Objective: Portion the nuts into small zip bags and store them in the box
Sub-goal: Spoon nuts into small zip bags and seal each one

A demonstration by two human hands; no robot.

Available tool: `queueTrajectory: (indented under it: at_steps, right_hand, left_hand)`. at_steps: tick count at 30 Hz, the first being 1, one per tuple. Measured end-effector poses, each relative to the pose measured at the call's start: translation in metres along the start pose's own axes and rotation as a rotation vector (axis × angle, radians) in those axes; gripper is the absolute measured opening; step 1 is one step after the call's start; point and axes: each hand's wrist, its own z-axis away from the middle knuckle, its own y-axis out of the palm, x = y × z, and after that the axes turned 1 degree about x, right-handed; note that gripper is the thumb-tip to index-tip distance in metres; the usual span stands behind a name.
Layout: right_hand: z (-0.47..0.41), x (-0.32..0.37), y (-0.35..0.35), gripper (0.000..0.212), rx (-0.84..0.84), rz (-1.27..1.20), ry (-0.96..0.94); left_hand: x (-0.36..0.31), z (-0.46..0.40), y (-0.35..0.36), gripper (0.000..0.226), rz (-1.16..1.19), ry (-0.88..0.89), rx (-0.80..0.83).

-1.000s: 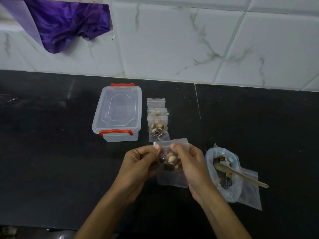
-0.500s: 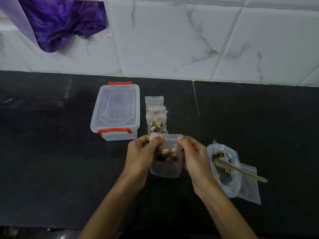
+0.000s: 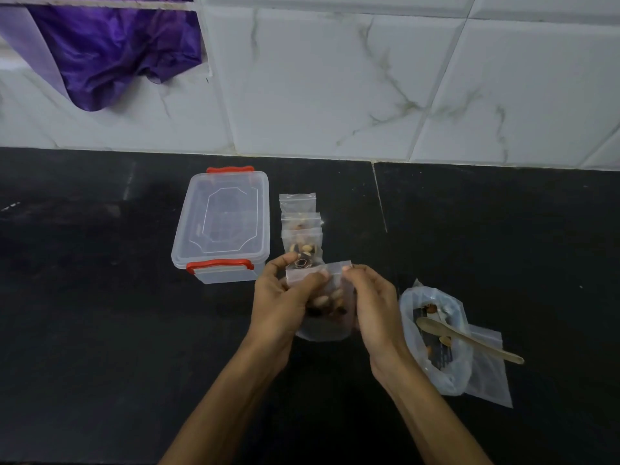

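Observation:
A small clear zip bag [image 3: 327, 313] with mixed nuts inside hangs upright between my hands above the black counter. My left hand [image 3: 281, 303] pinches its top strip near the middle, and my right hand [image 3: 372, 303] pinches the strip's right end. Just behind them lie several filled zip bags [image 3: 300, 229] in an overlapping row. Left of that row stands the clear plastic box [image 3: 221, 226] with red clips, its lid on. To my right an open plastic bag of nuts [image 3: 434, 337] holds a wooden spoon [image 3: 469, 340].
A flat empty zip bag [image 3: 489, 370] lies under the nut bag at the right. The black counter [image 3: 100, 313] runs to a white marble-tiled wall [image 3: 335, 88]. A purple cloth [image 3: 107, 52] hangs at the upper left.
My left thumb and finger have slid to the right along the bag's top strip, toward my right hand. The bag stays upright in both hands.

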Motion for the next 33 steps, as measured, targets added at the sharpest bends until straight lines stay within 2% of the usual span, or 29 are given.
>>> queueTrajectory:
  at_steps: [2,7,11,16,22,26,29,33]
  right_hand:
    - [-0.002,0.0,-0.001,0.024,0.048,0.039,0.028]
    - [-0.009,0.004,0.002,0.011,0.075,0.057,-0.003]
    - [-0.015,0.003,0.007,0.013,0.043,-0.011,0.048]
    - [-0.02,-0.002,0.004,0.014,-0.002,-0.052,0.083]
    - [-0.024,-0.005,-0.002,0.016,0.09,-0.005,0.111]
    - [-0.029,-0.013,0.002,0.013,0.014,0.064,0.069]
    - [-0.039,-0.021,0.002,0.012,-0.052,0.051,0.131]
    - [-0.051,-0.029,-0.006,0.016,0.011,-0.082,0.255]
  left_hand:
    - [-0.002,-0.002,-0.001,0.055,-0.062,0.011,0.008]
    - [-0.009,-0.01,-0.005,0.061,-0.1,-0.016,0.029]
    - [-0.011,-0.016,-0.007,0.038,-0.078,-0.081,0.097]
    - [-0.003,-0.017,-0.011,0.028,-0.005,-0.096,0.111]
    - [0.002,-0.02,-0.012,0.019,0.044,-0.046,0.021]
    - [0.003,-0.024,-0.011,0.023,0.044,-0.069,0.051]
    - [0.007,-0.025,-0.011,0.021,0.078,-0.124,0.057]
    - [0.022,-0.032,-0.016,0.018,0.054,-0.083,-0.102]
